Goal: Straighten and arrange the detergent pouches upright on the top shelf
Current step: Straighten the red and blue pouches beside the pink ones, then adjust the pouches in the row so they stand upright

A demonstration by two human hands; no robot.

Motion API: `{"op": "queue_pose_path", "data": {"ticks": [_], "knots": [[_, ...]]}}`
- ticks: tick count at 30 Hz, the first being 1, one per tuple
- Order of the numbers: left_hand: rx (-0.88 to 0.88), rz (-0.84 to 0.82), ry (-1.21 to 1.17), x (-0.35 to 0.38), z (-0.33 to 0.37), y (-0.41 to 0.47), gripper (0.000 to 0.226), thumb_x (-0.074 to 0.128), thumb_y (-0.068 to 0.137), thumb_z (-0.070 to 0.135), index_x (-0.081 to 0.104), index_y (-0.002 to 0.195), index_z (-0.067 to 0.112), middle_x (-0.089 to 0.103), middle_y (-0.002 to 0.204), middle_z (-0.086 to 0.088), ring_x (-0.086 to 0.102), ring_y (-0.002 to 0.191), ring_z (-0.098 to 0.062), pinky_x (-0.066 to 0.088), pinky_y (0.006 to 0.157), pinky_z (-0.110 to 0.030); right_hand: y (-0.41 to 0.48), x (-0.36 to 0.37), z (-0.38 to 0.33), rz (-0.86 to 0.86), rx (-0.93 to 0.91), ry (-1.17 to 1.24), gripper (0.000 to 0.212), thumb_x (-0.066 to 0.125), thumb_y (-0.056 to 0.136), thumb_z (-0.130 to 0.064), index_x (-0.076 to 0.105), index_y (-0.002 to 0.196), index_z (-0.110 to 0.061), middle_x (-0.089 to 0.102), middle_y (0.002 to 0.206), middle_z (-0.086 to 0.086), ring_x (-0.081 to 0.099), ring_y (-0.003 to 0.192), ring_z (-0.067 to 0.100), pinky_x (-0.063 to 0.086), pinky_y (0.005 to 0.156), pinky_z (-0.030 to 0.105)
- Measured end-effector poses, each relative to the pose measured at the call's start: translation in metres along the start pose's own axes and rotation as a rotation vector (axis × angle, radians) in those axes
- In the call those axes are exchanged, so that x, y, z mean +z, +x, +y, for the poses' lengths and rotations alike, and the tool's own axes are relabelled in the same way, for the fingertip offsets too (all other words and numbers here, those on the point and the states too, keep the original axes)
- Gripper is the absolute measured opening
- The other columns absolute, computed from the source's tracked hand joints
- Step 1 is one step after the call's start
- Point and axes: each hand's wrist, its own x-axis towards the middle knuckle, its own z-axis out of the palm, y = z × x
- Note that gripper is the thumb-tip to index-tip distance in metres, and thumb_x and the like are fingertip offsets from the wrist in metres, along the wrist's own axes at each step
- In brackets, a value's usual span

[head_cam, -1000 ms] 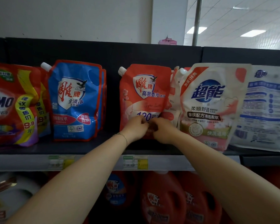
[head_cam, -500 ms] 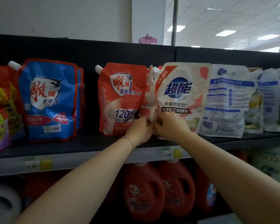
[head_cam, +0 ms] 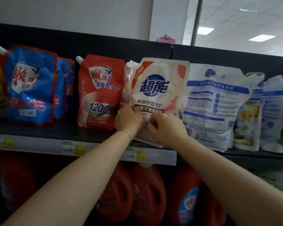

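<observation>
A: Start with the hands. What does the head view show?

B: Both hands hold one pouch. The left hand (head_cam: 129, 119) has its fingers curled round the lower left edge of the white pouch (head_cam: 160, 88). The right hand (head_cam: 166, 128) grips its lower front, just beside the left. A thin bracelet (head_cam: 127, 132) sits on the left wrist.

A: Where is that pouch?

B: It is on the top shelf (head_cam: 39, 130), close to upright, with its bottom corner poking past the shelf's front lip. It stands between the red pouch (head_cam: 100, 92) and the back-facing pouch (head_cam: 214, 105), close against both.

A: What can you read on it?

B: 超能 in big blue characters, with 柔顺舒适 below. A dark band under that is partly covered by the left hand and ends in 棉感柔软. The red corner stripe has "118" on it.

A: And the neighbours?

B: The red pouch reads 雕牌, then 高奢香水 and "120". The blue pouch (head_cam: 29, 85) further left also reads 雕牌 and has a small "cqc" mark near the bottom. The back-facing pouch has a small 超能 logo at the top, and its fine print is too blurred to read.

A: What is below?

B: There are yellow-and-green price tags (head_cam: 75, 148) on the shelf edge, unreadable. Under them stand red jugs (head_cam: 147, 193).
</observation>
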Motion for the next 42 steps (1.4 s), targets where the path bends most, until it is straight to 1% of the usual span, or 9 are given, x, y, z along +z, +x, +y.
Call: {"op": "queue_pose_path", "data": {"ticks": [6,11,16,19,22,25,31,35,42], "knots": [[-0.143,0.124,0.012,0.005,0.011,-0.005,0.040,0.039,0.095,0.035,0.068,0.094,0.008,0.067,0.095,-0.015,0.061,0.089,-0.035,0.044,0.071,-0.034,-0.009,-0.019,0.048,-0.115,0.015,0.022,0.036,0.049,0.092,-0.034,0.059,0.066,-0.012,0.058,0.062,0.000,0.056,0.057,0.019,0.042,0.049,0.024],[-0.199,0.146,-0.067,0.010,0.008,-0.006,0.038,0.041,0.094,0.037,0.068,0.092,0.010,0.068,0.095,-0.013,0.061,0.087,-0.035,0.047,0.073,-0.037,-0.010,-0.024,0.058,-0.211,0.276,0.280,0.053,0.047,0.091,-0.055,0.050,0.061,-0.012,0.053,0.055,0.003,0.056,0.055,0.022,0.045,0.051,0.028],[-0.225,0.173,-0.144,0.008,0.006,-0.007,0.041,0.044,0.093,0.043,0.067,0.086,0.010,0.067,0.091,-0.012,0.061,0.087,-0.034,0.048,0.076,-0.038,-0.001,-0.047,0.046,-0.503,0.355,0.260,0.059,0.044,0.092,-0.060,0.047,0.131,-0.016,0.061,0.111,0.015,0.063,0.088,0.031,0.055,0.081,0.041],[-0.231,0.168,-0.161,0.009,0.005,-0.010,0.037,0.045,0.094,0.042,0.062,0.089,0.010,0.065,0.094,-0.010,0.060,0.090,-0.032,0.047,0.077,-0.038,0.001,-0.053,0.050,-0.571,0.529,0.425,0.074,0.053,0.088,-0.058,0.027,0.146,-0.019,0.050,0.131,0.020,0.058,0.099,0.037,0.054,0.080,0.049],[-0.211,0.149,-0.161,0.012,0.008,-0.017,0.029,0.045,0.095,0.041,0.054,0.090,0.014,0.062,0.099,-0.008,0.059,0.094,-0.030,0.046,0.079,-0.037,0.005,-0.048,0.058,-0.566,0.643,0.457,0.089,0.066,0.074,-0.065,0.037,0.137,-0.008,0.057,0.114,0.019,0.063,0.088,0.039,0.058,0.062,0.044],[-0.116,0.174,-0.130,0.017,0.006,-0.023,0.029,0.042,0.097,0.042,0.049,0.093,0.015,0.058,0.106,-0.008,0.056,0.099,-0.028,0.046,0.087,-0.042,0.007,-0.033,0.069,-0.414,0.647,0.568,0.074,0.077,0.065,-0.060,0.057,0.109,-0.004,0.065,0.087,0.007,0.067,0.070,0.023,0.056,0.050,0.028],[-0.083,0.130,-0.284,0.030,0.018,-0.036,0.042,0.034,0.099,0.046,0.051,0.107,0.009,0.057,0.112,-0.008,0.053,0.105,-0.025,0.041,0.093,-0.038,-0.002,-0.003,0.066,-0.168,0.626,0.693,0.044,0.079,0.072,-0.045,0.065,0.079,-0.004,0.069,0.068,0.009,0.067,0.062,0.019,0.053,0.056,0.029],[-0.006,0.246,-0.275,0.030,0.024,-0.043,0.038,0.034,0.099,0.044,0.049,0.102,0.008,0.054,0.107,-0.008,0.052,0.105,-0.026,0.041,0.091,-0.042,-0.012,0.005,0.060,0.030,0.531,0.712,0.055,0.077,0.076,-0.042,0.062,0.063,0.009,0.064,0.057,0.018,0.053,0.047,0.014,0.045,0.051,0.030],[-0.001,0.435,-0.462,0.003,0.021,-0.032,0.054,0.024,0.078,0.067,0.040,0.094,0.018,0.049,0.101,-0.002,0.051,0.099,-0.024,0.045,0.088,-0.046,-0.008,-0.003,0.027,0.274,0.340,0.696,0.050,0.075,0.076,-0.045,0.053,0.051,-0.008,0.057,0.051,0.007,0.052,0.047,0.013,0.046,0.052,0.029]]}}
